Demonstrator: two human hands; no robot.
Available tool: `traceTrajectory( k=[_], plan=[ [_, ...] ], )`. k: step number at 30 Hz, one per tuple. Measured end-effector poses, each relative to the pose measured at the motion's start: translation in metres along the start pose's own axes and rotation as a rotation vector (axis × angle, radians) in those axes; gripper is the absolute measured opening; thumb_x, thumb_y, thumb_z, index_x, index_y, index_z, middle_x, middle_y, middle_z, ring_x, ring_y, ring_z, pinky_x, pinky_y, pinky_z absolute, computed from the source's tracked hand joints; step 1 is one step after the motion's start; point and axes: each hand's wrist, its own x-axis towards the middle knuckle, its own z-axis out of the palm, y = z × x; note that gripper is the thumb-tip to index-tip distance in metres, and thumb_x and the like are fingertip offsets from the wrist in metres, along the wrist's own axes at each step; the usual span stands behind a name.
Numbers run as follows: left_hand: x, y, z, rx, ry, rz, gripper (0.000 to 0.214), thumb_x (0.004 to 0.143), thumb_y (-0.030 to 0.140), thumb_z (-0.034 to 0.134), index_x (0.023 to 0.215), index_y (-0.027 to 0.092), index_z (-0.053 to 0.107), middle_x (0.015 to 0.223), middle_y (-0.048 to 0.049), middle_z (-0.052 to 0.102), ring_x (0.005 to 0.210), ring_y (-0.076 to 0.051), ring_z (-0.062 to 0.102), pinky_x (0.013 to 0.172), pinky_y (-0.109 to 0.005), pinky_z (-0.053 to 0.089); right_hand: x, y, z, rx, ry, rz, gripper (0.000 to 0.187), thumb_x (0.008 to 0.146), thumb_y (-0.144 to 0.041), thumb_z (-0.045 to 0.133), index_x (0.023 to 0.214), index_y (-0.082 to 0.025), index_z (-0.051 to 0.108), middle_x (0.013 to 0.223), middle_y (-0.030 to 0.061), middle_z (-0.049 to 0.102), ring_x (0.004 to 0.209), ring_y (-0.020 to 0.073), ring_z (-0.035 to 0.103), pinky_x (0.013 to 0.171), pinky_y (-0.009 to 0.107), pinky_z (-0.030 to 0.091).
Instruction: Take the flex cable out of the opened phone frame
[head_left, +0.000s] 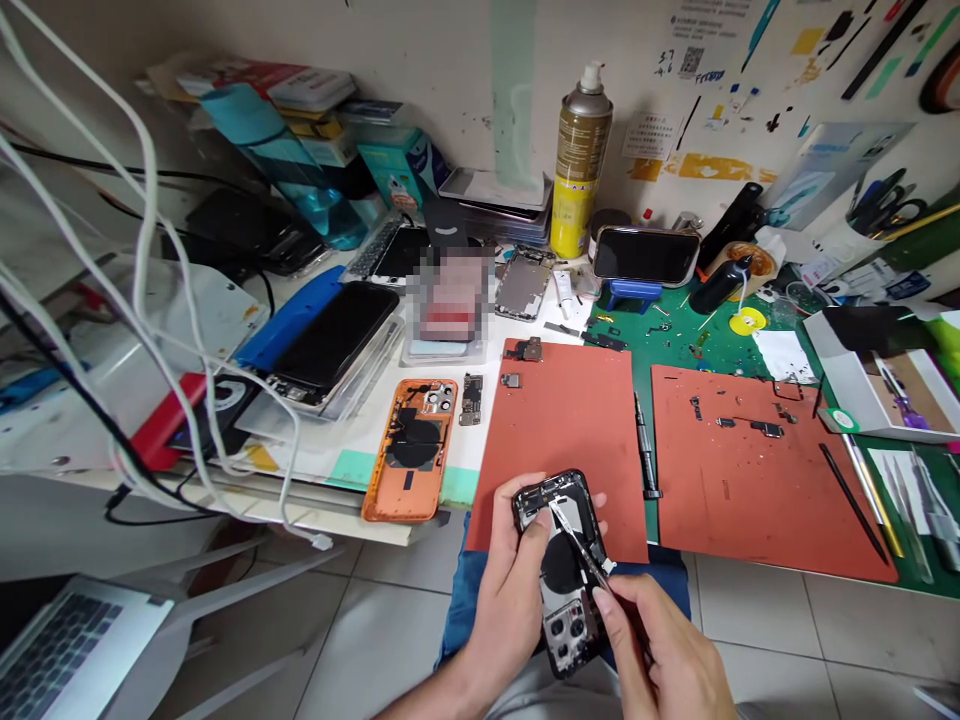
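Observation:
My left hand (514, 560) is wrapped around a black phone housing (553, 590), held tilted over my lap at the front edge of the bench. The housing's inside faces me, with a round black pad in the middle and the camera openings at the lower end. Pinched in my right hand (667, 640) is a pair of tweezers (581, 550), their tips touching the upper inner part of the housing. Whether a small part sits between the tips I cannot tell. An orange phone housing (405, 490) lies to the left, beside a logic board (471, 400).
A red-brown mat (562, 430) bears camera modules near its far left corner. A screwdriver (643, 440) separates it from a second mat (750, 500) with small parts. Behind stand a spray can (581, 165) and a propped phone (646, 257). White cables (191, 330) hang at left.

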Motion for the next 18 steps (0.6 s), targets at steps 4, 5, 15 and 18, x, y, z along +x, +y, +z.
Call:
traceTrajectory(
  k=[4, 5, 15, 18],
  plan=[
    [0.0, 0.0, 0.0, -0.004, 0.002, -0.003, 0.046, 0.099, 0.045, 0.085, 0.13, 0.03, 0.054, 0.12, -0.0135, 0.091, 0.11, -0.037, 0.089, 0.099, -0.054, 0.069, 0.001, 0.002, 0.006, 0.018, 0.013, -0.003, 0.037, 0.12, -0.046, 0.05, 0.101, -0.026, 0.073, 0.075, 0.0011, 0.073, 0.051, 0.0159, 0.065, 0.046, 0.024, 0.05],
    [0.0, 0.0, 0.0, -0.002, 0.003, 0.0, 0.045, 0.1, 0.045, 0.084, 0.13, 0.03, 0.054, 0.12, -0.0133, 0.09, 0.111, -0.037, 0.089, 0.1, -0.054, 0.069, 0.0, 0.003, 0.008, 0.012, 0.018, -0.008, 0.036, 0.12, -0.045, 0.049, 0.101, -0.026, 0.073, 0.076, 0.0009, 0.073, 0.053, 0.0161, 0.067, 0.048, 0.024, 0.051],
    [0.001, 0.0, 0.001, 0.028, 0.009, 0.011, 0.045, 0.1, 0.051, 0.084, 0.128, 0.03, 0.056, 0.116, -0.0107, 0.091, 0.108, -0.034, 0.089, 0.101, -0.053, 0.069, -0.003, 0.002, 0.013, -0.058, 0.067, -0.062, 0.028, 0.121, -0.035, 0.049, 0.108, -0.024, 0.071, 0.08, 0.0017, 0.072, 0.063, 0.0169, 0.076, 0.055, 0.023, 0.055],
    [0.001, -0.001, -0.001, 0.032, 0.0, 0.024, 0.043, 0.102, 0.05, 0.083, 0.129, 0.031, 0.056, 0.121, -0.0113, 0.09, 0.107, -0.033, 0.089, 0.101, -0.052, 0.069, -0.004, 0.004, 0.017, -0.093, 0.122, -0.092, 0.03, 0.122, -0.034, 0.047, 0.108, -0.023, 0.071, 0.08, 0.0028, 0.073, 0.063, 0.0169, 0.076, 0.057, 0.023, 0.056]
  ],
)
